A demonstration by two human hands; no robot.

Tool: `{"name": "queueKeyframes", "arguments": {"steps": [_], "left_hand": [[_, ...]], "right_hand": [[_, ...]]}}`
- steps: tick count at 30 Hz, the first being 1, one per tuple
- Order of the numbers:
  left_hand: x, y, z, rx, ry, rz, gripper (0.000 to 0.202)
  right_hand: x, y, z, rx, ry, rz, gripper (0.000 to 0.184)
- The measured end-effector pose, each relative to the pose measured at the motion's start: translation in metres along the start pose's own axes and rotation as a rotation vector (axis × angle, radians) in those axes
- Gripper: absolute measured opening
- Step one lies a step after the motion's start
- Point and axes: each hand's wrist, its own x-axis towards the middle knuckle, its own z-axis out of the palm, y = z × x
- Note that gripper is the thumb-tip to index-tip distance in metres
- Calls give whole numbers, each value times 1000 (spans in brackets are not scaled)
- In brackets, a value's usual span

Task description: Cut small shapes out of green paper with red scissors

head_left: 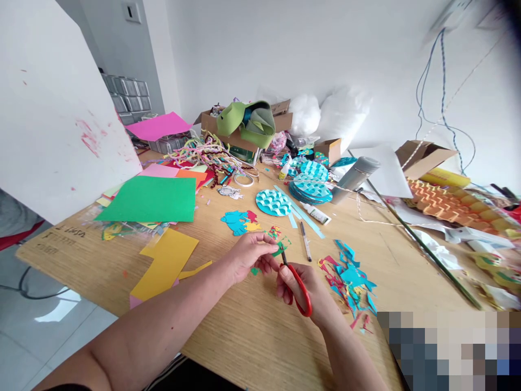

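My right hand (299, 285) is closed round the red handles of a pair of scissors (303, 296), whose dark blades point up and away from me. My left hand (256, 252) pinches a small piece of green paper (278, 250) at the blade tips. Just beyond the hands lie blue fish-shaped paper cutouts (235, 222), with red and yellow ones beside them. Small coloured paper bits (275, 232) rest near the green piece. To the right of the scissors is a heap of blue, red and yellow paper scraps (352, 274).
Yellow paper (163, 266) and a green sheet (150, 199) lie at left. Farther back are a wave-patterned blue disc (272, 202), a pen (305, 241), a glue bottle (316, 213) and a grey cylinder (356, 179). A long green stick (423, 244) crosses the right side.
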Motion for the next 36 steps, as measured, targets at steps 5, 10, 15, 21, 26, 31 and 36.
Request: {"name": "queueKeyframes", "arguments": {"steps": [5, 10, 15, 21, 26, 31, 36], "left_hand": [[1, 0, 0, 90, 87, 9, 24], [1, -1, -1, 124, 114, 14, 18], [1, -2, 0, 158, 105, 37, 20], [0, -3, 1, 130, 102, 59, 26], [1, -6, 3, 120, 103, 73, 26], [1, -7, 4, 113, 120, 97, 24], [1, -9, 4, 112, 118, 105, 25]], "right_hand": [[1, 3, -1, 20, -11, -10, 48], [1, 3, 1, 0, -17, -5, 48], [0, 0, 3, 4, -8, -13, 53], [-1, -2, 3, 8, -12, -20, 56], [0, 1, 3, -22, 28, -9, 52], [1, 4, 2, -80, 47, -19, 49], [1, 3, 2, -97, 68, 1, 50]]}}
